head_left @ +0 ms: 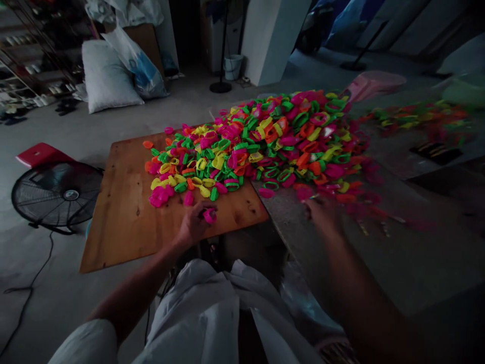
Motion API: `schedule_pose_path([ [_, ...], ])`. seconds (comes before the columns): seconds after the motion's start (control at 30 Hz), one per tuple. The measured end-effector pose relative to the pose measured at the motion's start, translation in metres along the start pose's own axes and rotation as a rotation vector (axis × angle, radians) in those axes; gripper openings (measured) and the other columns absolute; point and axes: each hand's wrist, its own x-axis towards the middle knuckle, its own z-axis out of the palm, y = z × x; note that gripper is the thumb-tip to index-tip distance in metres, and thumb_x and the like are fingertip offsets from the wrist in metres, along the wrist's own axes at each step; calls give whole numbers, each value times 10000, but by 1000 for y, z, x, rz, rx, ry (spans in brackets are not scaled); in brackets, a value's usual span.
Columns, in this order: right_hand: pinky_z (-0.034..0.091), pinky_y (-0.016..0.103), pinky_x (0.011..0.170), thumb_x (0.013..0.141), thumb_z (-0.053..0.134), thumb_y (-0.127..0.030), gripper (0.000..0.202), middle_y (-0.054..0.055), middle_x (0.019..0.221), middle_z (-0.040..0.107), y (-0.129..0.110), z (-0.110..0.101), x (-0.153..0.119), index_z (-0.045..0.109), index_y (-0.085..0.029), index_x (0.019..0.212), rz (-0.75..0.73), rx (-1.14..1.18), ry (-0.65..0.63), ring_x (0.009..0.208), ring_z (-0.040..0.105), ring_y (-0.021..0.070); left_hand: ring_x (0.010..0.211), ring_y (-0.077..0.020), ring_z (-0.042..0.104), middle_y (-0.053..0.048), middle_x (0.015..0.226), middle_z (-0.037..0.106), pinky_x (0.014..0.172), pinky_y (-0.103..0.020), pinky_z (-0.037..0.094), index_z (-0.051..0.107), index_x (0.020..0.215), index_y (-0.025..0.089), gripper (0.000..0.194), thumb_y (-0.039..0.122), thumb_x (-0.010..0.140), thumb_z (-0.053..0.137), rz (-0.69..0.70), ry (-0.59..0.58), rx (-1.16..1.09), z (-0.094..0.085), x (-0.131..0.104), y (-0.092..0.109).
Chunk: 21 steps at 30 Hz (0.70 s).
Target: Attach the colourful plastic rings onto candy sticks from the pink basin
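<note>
My left hand [194, 222] is over the front edge of the wooden board, its fingers closed around a pink plastic piece [209, 216]. My right hand [322, 211] reaches to the front of the pile over the grey tabletop. Its fingers are curled together near a pink piece [303, 192]; motion blur hides what they pinch. A wide heap of small neon plastic pieces [242, 146], many of them hollow and ring-like, spreads before both hands in pink, green, yellow and orange. Several thin sticks or pens [364, 227] lie blurred to the right of my right hand.
The heap spans a wooden board [132, 217] and a grey tabletop [303, 237]. A pink scoop-like container [373, 83] stands behind it, with more pieces [424, 119] at far right. On the floor are a black fan [56, 194], white sacks [109, 76] and a bucket [233, 66].
</note>
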Motion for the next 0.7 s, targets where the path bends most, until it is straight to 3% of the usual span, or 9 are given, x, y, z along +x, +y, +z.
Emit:
schedule_pose_path([
  [0.1, 415, 272, 461, 731, 791, -478, 319, -26, 591, 613, -22, 32, -53, 607, -227, 802, 73, 200, -168, 468, 531, 144, 607, -68, 571, -53, 1024, 707, 539, -204, 502, 705, 1142, 181, 315, 415, 931, 715, -72, -23, -190, 10, 1, 1],
  [0.23, 477, 267, 522, 834, 768, -498, 323, -21, 703, 686, -65, 69, -123, 600, -241, 937, 47, 434, -489, 520, 578, 136, 554, -56, 533, -24, 947, 662, 482, -190, 440, 693, 1165, 188, 399, 507, 928, 717, -122, -69, -295, 21, 0, 4],
  [0.33, 488, 269, 523, 866, 754, -504, 318, 3, 854, 732, -91, 88, -156, 580, -250, 943, 65, 584, -590, 548, 582, 124, 560, -58, 516, -20, 937, 648, 489, -192, 411, 700, 1169, 193, 399, 534, 966, 663, -126, -117, -272, 26, -3, 4],
  [0.47, 494, 260, 535, 883, 749, -489, 306, -8, 844, 704, -112, 100, -172, 584, -243, 960, 56, 648, -624, 565, 577, 116, 621, -87, 521, -14, 882, 648, 562, -209, 422, 695, 1142, 185, 373, 517, 1003, 598, -99, -147, -143, 27, -7, 8],
  [0.6, 491, 248, 547, 905, 734, -470, 278, -19, 767, 666, -119, 101, -177, 614, -234, 990, 2, 573, -610, 590, 580, 124, 862, -166, 648, -45, 973, 717, 780, -274, 505, 691, 1109, 178, 272, 380, 1000, 545, -27, -198, 32, 26, -8, 19],
  [0.7, 491, 243, 563, 929, 713, -453, 247, -15, 755, 667, -118, 98, -180, 634, -232, 1004, -50, 506, -614, 607, 588, 128, 929, -197, 672, -48, 1014, 737, 830, -306, 508, 681, 1113, 190, 254, 263, 948, 503, -21, -184, 172, 26, -9, 23],
])
